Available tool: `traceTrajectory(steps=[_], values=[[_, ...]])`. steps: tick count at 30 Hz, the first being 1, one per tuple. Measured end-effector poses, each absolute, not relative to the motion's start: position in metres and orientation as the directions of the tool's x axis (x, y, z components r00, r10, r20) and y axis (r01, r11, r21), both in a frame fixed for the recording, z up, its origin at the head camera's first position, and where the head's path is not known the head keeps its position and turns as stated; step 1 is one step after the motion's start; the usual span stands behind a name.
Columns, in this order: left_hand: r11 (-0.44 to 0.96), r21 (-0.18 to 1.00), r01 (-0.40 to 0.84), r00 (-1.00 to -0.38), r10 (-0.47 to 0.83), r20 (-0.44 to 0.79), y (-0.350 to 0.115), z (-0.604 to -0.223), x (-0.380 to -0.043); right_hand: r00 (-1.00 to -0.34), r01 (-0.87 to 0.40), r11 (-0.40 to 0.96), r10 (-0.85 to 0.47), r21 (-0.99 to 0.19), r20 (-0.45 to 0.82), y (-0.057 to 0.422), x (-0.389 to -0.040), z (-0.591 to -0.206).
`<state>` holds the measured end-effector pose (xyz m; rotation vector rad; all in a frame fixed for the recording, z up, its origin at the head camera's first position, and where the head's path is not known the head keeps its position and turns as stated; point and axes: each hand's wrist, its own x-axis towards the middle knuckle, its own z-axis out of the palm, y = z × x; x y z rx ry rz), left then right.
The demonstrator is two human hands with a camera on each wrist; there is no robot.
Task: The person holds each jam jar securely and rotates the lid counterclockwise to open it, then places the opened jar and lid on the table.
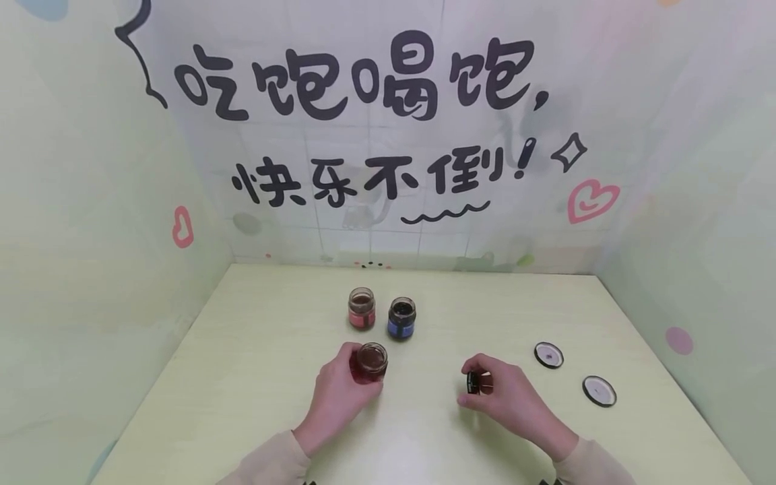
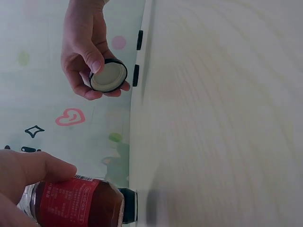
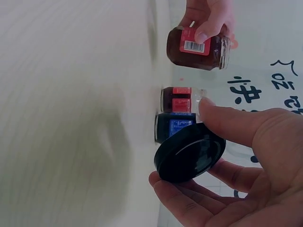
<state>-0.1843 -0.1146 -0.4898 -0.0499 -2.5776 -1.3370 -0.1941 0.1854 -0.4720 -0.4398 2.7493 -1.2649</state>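
Note:
My left hand (image 1: 341, 389) grips a glass jar (image 1: 372, 360) with dark reddish-brown contents and a red label (image 2: 66, 201). The jar stands upright with its mouth uncovered; in the right wrist view it shows raised above the tabletop. My right hand (image 1: 506, 394) pinches a black jar lid (image 3: 189, 152) between thumb and fingers, tilted on edge to the right of the jar. The lid's pale inner face shows in the left wrist view. Behind the left hand stand two more uncapped jars, one with a red label (image 1: 362, 318) and one with a blue label (image 1: 401, 327).
Two lids lie with their pale insides up at the right of the pale wooden table (image 1: 254, 404): a farther lid (image 1: 548, 355) and a nearer lid (image 1: 599, 391). A printed backdrop (image 1: 394, 249) with large black characters rises behind the table, with sheets at both sides.

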Motion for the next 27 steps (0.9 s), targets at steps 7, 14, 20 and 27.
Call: traceTrajectory(steps=[7,14,20,27], values=[[0.575,0.811,0.106,-0.97,-0.118,0.211,-0.121,-0.489,-0.189,-0.971,-0.186,0.688,-0.237,-0.702,0.025,0.198,-0.192,-0.475],[0.567,0.821,0.07,-0.975,-0.133,0.175,-0.128,-0.489,-0.195,-0.981,-0.162,0.73,-0.193,-0.664,0.028,0.21,-0.193,-0.477],[0.563,0.825,0.051,-0.978,-0.138,0.155,-0.132,-0.489,-0.201,-0.985,-0.152,0.75,-0.166,-0.644,0.039,0.22,-0.191,-0.475],[0.576,0.817,0.028,-0.978,-0.151,0.141,-0.138,-0.485,-0.2,-0.987,-0.161,0.798,-0.136,-0.58,0.086,0.228,-0.187,-0.478]])
